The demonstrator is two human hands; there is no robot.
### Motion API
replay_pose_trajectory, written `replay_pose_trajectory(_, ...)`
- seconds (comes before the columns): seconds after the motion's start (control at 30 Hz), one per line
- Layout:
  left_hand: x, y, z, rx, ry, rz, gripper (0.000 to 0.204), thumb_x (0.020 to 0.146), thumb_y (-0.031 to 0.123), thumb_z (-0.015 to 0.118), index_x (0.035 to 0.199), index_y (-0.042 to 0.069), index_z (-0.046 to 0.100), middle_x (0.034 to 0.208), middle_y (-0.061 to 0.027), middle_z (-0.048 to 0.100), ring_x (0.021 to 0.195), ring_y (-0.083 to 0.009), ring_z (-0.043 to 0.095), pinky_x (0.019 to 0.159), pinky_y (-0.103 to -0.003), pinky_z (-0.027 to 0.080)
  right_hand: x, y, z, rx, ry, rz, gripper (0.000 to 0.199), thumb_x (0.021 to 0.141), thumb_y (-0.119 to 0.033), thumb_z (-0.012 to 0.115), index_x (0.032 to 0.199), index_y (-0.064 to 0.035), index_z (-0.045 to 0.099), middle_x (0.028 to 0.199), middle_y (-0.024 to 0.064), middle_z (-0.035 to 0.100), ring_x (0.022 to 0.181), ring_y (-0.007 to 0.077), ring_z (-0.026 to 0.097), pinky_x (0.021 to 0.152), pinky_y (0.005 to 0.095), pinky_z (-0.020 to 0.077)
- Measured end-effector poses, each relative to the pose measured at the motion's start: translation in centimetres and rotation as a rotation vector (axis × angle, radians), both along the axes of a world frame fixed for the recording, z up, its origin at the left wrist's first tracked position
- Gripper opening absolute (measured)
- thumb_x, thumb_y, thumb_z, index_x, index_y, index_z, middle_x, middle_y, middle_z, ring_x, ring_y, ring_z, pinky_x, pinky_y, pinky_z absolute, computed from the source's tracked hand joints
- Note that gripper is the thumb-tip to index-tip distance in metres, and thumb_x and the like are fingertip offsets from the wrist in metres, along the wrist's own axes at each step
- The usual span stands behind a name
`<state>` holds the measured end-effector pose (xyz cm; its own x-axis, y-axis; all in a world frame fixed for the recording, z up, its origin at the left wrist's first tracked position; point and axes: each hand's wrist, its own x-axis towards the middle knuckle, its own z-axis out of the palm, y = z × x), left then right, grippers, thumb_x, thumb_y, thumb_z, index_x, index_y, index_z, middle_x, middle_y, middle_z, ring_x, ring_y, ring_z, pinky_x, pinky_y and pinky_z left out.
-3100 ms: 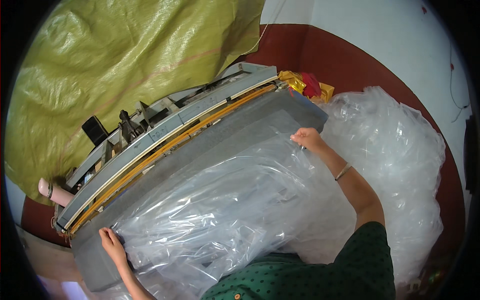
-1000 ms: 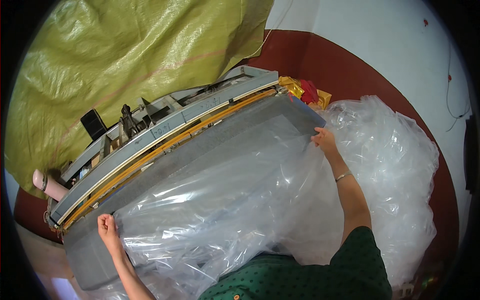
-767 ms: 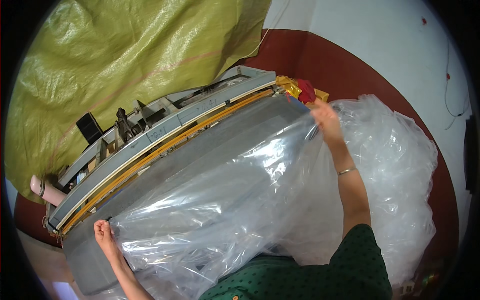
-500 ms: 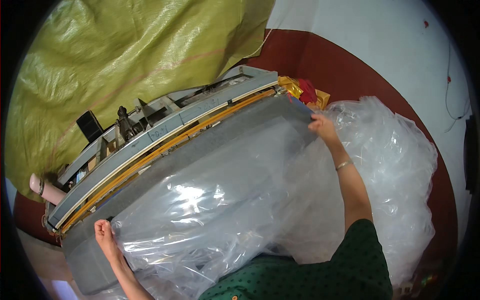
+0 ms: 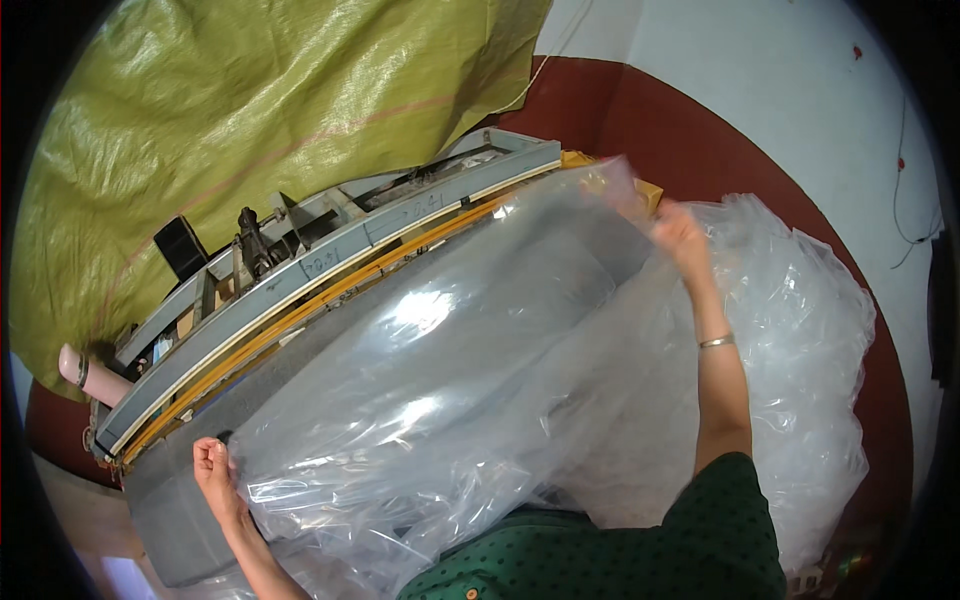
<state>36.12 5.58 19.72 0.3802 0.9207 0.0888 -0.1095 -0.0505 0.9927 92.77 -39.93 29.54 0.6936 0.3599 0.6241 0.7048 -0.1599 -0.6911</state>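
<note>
A large sheet of clear plastic film (image 5: 400, 370) spreads across a long grey bench top (image 5: 165, 530) in front of my body. Its left edge is pinched in my left hand (image 5: 212, 468), fingers closed, low over the bench's left end. My right hand (image 5: 683, 238), blurred by motion, is closed on the film's right side beyond the bench's far right end. Between the hands the sheet is stretched and shiny, with its far right corner raised. Nearer my body the film lies in creased folds.
Behind the bench top runs a long grey metal machine frame (image 5: 330, 258) with orange strips (image 5: 300, 310) along it. A dark phone-like slab (image 5: 180, 248) and a pink bottle (image 5: 95, 378) stand there. A yellow woven sheet (image 5: 270, 110) hangs behind; bulky clear plastic (image 5: 790, 380) is heaped right.
My right hand has moved right and slightly up, pulling the film's right side higher over the bench's far end. My left hand has stayed almost in place.
</note>
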Motion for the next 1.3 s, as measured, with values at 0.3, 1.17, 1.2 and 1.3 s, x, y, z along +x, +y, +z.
replay_pose_trajectory(0.3, 0.6, -0.7, -0.1, 0.081, -0.003, -0.097, 0.011, 0.086, 0.015, 0.059, 0.083, 0.011, 0.049, 0.063, 0.0097, 0.036, 0.054, 0.0002, 0.029, 0.047, -0.016, 0.021, -2.1, -8.3, -11.2, -0.612, 0.625, -0.212, 0.039, 0.066, 0.003, 0.064, 0.104, -0.0034, 0.059, 0.068, 0.0076, 0.062, 0.063, 0.0144, 0.060, 0.055, 0.0268, 0.0473)
replay_pose_trajectory(1.17, 0.2, -0.1, -0.5, 0.104, 0.008, -0.085, 0.009, 0.086, 0.011, 0.058, 0.085, 0.012, 0.049, 0.065, 0.0092, 0.039, 0.054, 0.0007, 0.031, 0.048, -0.015, 0.020, 2.1, 11.9, -9.1, -0.551, 0.080, -0.656, 0.037, 0.065, -0.041, 0.074, 0.067, -0.0074, 0.058, 0.068, 0.0076, 0.062, 0.068, 0.0278, 0.061, 0.060, 0.0370, 0.0458)
replay_pose_trajectory(1.2, 0.1, 0.0, -0.5, 0.105, 0.008, -0.080, 0.009, 0.086, 0.011, 0.058, 0.085, 0.012, 0.049, 0.065, 0.0093, 0.038, 0.054, 0.0008, 0.030, 0.048, -0.015, 0.020, 1.9, 12.4, -8.8, -0.562, 0.094, -0.663, 0.037, 0.065, -0.042, 0.074, 0.067, -0.0079, 0.058, 0.068, 0.0074, 0.062, 0.069, 0.0278, 0.061, 0.061, 0.0372, 0.0459)
replay_pose_trajectory(1.3, 0.1, 0.1, -0.7, 0.101, 0.004, -0.092, 0.009, 0.086, 0.012, 0.058, 0.085, 0.012, 0.049, 0.064, 0.0095, 0.038, 0.053, 0.0010, 0.030, 0.047, -0.015, 0.019, 2.4, 12.2, -9.3, -0.565, 0.089, -0.684, 0.035, 0.064, -0.040, 0.074, 0.069, -0.0090, 0.059, 0.073, 0.0077, 0.062, 0.072, 0.0275, 0.061, 0.063, 0.0372, 0.0461)
